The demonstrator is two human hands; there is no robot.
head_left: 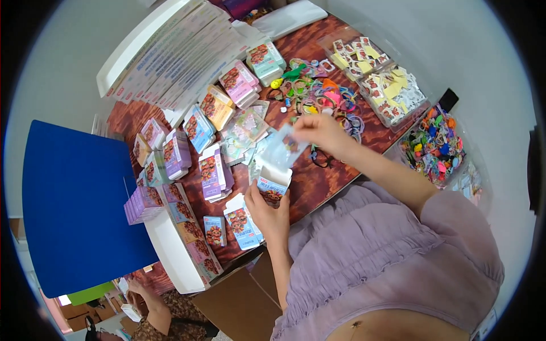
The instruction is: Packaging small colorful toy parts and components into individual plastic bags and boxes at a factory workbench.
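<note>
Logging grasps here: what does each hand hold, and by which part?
Left hand: open blue box, by its lower sides. Right hand: clear bag, by its upper-right edge.

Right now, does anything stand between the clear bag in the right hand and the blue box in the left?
Nothing visible does. The right hand holds the clear bag near the white top of the blue box.

Translucent pouch near open, blue-fronted box

pale mauve top, gathered ruffled seam, short sleeve, bare hands
</note>
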